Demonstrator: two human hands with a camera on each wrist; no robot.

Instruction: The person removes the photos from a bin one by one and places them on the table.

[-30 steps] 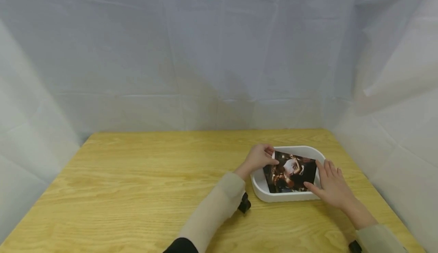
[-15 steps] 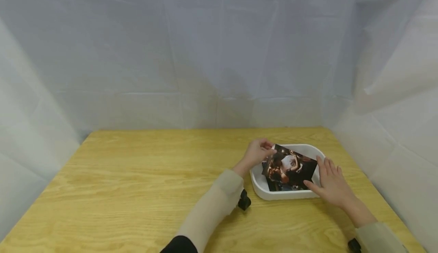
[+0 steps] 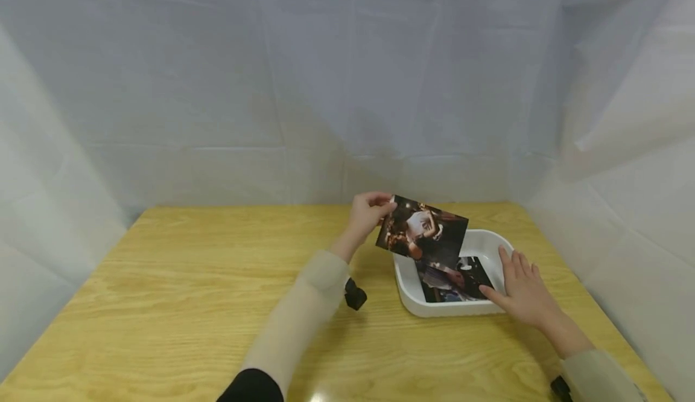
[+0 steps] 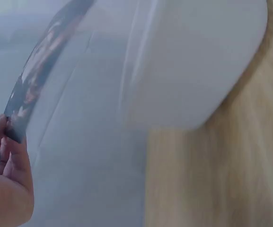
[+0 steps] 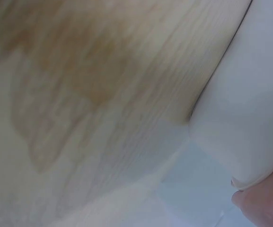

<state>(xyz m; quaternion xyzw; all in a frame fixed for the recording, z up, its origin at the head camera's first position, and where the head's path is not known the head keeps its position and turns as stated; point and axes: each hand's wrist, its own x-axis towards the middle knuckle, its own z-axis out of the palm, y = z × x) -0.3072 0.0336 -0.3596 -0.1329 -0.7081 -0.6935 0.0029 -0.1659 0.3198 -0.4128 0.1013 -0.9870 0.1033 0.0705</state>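
My left hand (image 3: 365, 216) pinches a glossy photo print (image 3: 426, 230) by its upper left corner, between thumb and fingers. The print shows a dark scene with a pale shape in the middle. It is held tilted above the left part of a white tray (image 3: 415, 312) and bends in the left wrist view. A second dark print (image 3: 456, 284) lies in the tray, partly covered by the raised one. My right hand (image 3: 523, 290) rests over the tray's right rim with fingers extended, its thumb reaching inside beside the lower print.
The tray stands on the right side of a wooden table (image 3: 217, 281). White sheeting (image 3: 326, 88) hangs behind the table and along both sides. A small black device (image 3: 355, 294) sits at my left wrist.
My left hand has lifted the upper print out of the tray and carried it left and away from me. The lower print has come into sight. My right hand has barely moved.
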